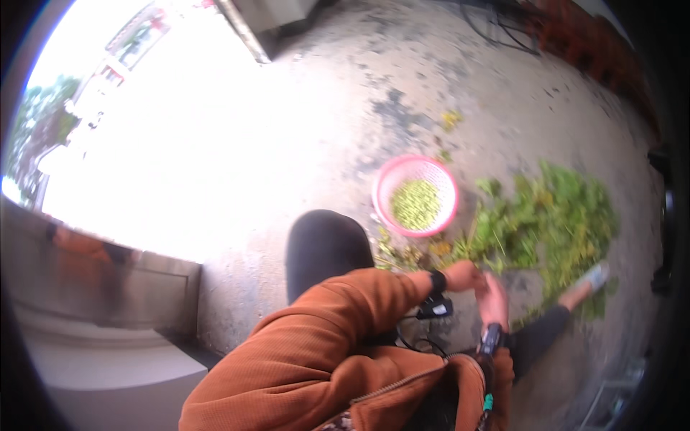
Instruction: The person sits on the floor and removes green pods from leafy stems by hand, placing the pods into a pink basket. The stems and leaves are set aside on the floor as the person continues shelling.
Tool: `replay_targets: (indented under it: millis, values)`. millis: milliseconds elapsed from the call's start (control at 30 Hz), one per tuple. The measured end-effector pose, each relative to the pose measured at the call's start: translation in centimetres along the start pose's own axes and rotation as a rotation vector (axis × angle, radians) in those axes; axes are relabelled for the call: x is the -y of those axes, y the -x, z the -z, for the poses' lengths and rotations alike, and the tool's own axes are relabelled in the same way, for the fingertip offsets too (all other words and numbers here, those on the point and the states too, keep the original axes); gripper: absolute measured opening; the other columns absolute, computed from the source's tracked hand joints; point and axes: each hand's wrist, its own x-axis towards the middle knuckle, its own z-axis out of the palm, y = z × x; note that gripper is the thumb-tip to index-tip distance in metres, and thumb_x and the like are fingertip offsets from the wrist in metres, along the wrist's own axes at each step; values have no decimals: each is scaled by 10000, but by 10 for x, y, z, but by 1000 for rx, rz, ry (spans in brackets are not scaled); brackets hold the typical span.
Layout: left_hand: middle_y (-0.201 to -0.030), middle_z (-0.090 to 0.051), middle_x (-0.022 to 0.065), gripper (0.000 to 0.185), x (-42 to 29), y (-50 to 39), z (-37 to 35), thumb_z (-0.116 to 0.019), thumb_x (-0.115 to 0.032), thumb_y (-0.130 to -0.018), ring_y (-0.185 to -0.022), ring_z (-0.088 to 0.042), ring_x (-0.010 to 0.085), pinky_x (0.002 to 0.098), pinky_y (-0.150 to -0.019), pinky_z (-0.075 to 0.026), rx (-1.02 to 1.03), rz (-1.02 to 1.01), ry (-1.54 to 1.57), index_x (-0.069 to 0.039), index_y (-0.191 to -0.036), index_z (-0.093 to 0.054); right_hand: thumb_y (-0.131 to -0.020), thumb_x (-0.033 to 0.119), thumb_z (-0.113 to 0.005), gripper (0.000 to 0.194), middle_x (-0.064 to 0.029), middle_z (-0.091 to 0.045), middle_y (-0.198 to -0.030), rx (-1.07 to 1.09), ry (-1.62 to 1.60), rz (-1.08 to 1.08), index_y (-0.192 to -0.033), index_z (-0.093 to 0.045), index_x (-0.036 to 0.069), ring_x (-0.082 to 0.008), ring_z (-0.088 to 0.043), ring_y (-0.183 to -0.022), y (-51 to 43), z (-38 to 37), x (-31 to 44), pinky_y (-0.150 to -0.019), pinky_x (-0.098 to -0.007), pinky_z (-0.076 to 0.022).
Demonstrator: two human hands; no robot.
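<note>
My left hand [463, 276], with a black band at the wrist, meets my right hand [493, 304] at the fingertips, just below the pink basket. My right wrist carries a dark strapped device. Blur hides whether anything small lies between the fingers. The round pink perforated plastic basket [380, 207] stands on the concrete floor, holding many small green pieces [415, 204], like beans or pods. To its right spreads a heap of leafy green plants [574, 226] with some yellow leaves. Loose stems and leaves [404, 256] lie between the basket and my left forearm.
My dark-clad knee [329, 248] is left of the basket, and my other leg stretches right to a foot [595, 276] at the plants. A black device [436, 308] with a cable is beneath my left wrist. Reddish stacked objects [593, 54] line the upper right.
</note>
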Motion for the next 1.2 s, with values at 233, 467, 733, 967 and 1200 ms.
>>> replay_targets:
  millis: [233, 467, 733, 967, 1200]
  values:
    - [-761, -637, 187, 272, -2, 0, -15, -567, -297, -786, -747, -614, 367, 437, -682, -492, 54, 36, -322, -49, -804, -677, -889, 226, -607, 142, 27, -553, -692, -59, 361, 64, -828, -580, 101, -79, -506, -594, 17, 17, -6, -534, -224, -384]
    - [-762, -652, 146, 189, 1, 5, -26, -618, -246, -730, -757, -630, 341, 430, -668, -498, 46, 103, -434, -86, -794, -696, -899, 270, -592, 158, 57, -536, -711, -85, 414, -20, -877, -595, 114, -57, -475, -604, 9, 21, -20, -534, -216, -341]
    - [-824, -668, 146, 145, 12, 8, -28, -587, -148, -770, -816, -642, 312, 402, -709, -506, 128, 76, -509, -74, -814, -703, -900, 215, -567, 93, 43, -561, -788, 137, 449, -46, -897, -580, 123, -70, -497, -696, 11, 25, -18, -565, -234, -342]
    - [-838, -668, 156, 172, 9, 6, -26, -597, -181, -797, -825, -643, 317, 396, -716, -508, 179, 103, -481, -52, -839, -701, -863, 204, -591, 93, 40, -555, -758, 39, 488, -34, -871, -583, 111, -70, -484, -650, 13, 22, -20, -564, -232, -356]
    - [-846, -664, 164, 201, 13, 6, -34, -581, -195, -820, -818, -637, 326, 418, -733, -496, 191, 136, -400, -34, -874, -690, -857, 183, -566, 100, 15, -548, -721, 41, 494, -48, -838, -571, 85, -90, -488, -621, 12, 33, -20, -573, -240, -380]
